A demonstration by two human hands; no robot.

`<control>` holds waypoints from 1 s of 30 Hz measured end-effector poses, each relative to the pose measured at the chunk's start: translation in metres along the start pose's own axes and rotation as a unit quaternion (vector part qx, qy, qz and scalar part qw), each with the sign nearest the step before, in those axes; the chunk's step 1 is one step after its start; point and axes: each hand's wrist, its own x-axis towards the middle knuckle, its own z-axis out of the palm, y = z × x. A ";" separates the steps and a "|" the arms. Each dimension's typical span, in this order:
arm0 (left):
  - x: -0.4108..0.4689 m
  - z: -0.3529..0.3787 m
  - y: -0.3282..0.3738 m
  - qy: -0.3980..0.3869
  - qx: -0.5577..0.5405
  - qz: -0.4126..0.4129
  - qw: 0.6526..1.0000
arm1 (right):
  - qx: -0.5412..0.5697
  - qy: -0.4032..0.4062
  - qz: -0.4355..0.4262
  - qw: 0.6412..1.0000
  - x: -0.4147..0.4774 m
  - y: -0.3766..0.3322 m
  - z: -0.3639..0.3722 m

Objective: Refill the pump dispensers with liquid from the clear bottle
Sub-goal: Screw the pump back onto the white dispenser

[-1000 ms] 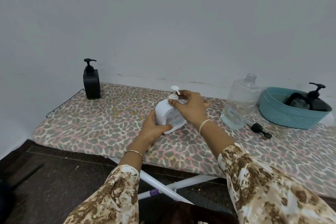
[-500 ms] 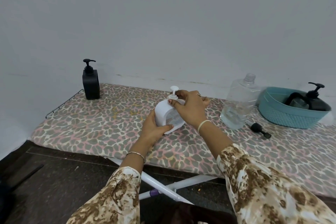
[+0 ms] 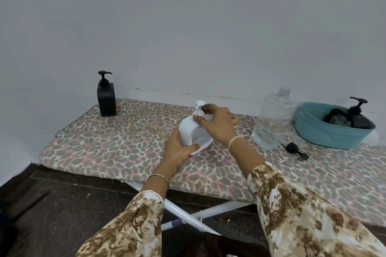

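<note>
**Pump collar being turned on the white dispenser**

Obs.: over the last second the nozzle of the pump (image 3: 199, 104) has swung round, while the white dispenser (image 3: 188, 129) has stayed at mid-board. The right hand (image 3: 217, 125) has shifted its grip slightly, and its thumb and fingertips pinch the collar under the pump head. The left hand (image 3: 177, 148) wraps the dispenser's lower near side with curled fingers. The body seems slightly tilted.

Reading: the pump is being twisted, but I cannot tell whether on or off. The fill level is unclear.

The clear bottle (image 3: 271, 121) stands uncapped just right of the right wrist, not touching it, with liquid only in its lower part. No pouring is under way.

Surface: an ironing board (image 3: 125, 142) with a leopard-print cover and white crossed legs (image 3: 188, 219).
- A black dispenser (image 3: 106, 98) stands upright at the far left corner.
- A teal basket (image 3: 325, 135) at far right holds a second black dispenser (image 3: 359, 115).
- A loose black pump (image 3: 294, 149) lies toward the near edge, between bottle and basket.

Room: a plain pale wall behind and a dark floor (image 3: 52, 204).
</note>
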 end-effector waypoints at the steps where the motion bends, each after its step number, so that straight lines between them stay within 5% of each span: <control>1: 0.000 -0.002 0.001 -0.009 -0.013 -0.005 1.000 | 0.003 -0.031 -0.004 1.000 -0.001 0.001 -0.006; 12: -0.024 0.013 0.030 -0.229 -0.055 -0.016 0.972 | 0.040 -0.261 0.008 0.965 -0.029 0.009 -0.096; 17: -0.038 0.052 0.058 -0.306 -0.044 0.001 0.951 | 0.029 -0.235 0.024 0.971 -0.042 0.025 -0.150; 21: -0.048 0.103 0.066 -0.292 -0.045 -0.014 0.955 | 0.008 -0.198 0.040 0.979 -0.051 0.041 -0.194; 30: -0.060 0.217 0.083 -0.323 -0.035 -0.034 0.945 | -0.083 -0.023 0.108 0.990 -0.039 0.089 -0.291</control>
